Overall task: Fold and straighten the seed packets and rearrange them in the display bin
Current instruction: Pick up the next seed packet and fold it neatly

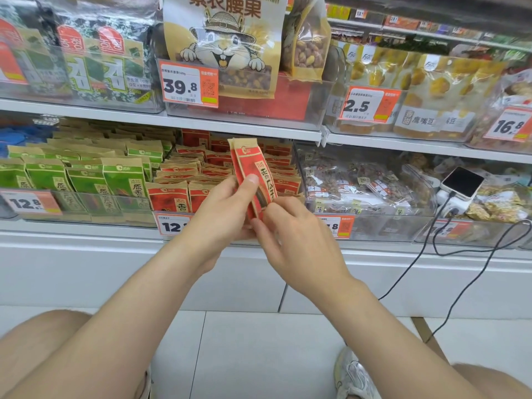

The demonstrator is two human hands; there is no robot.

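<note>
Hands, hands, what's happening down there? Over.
Left hand and right hand both gripping one red paper seed packet. Clear plastic display bin behind it. Nothing blocking.

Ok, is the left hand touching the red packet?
Touching. The head view shows the left hand gripping the red packet, with its thumb pressed on the front.

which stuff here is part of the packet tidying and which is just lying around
Job: held red seed packet, left hand, right hand, red packets in the bin.
Just there: green packets, phone, cashew bag.
</note>
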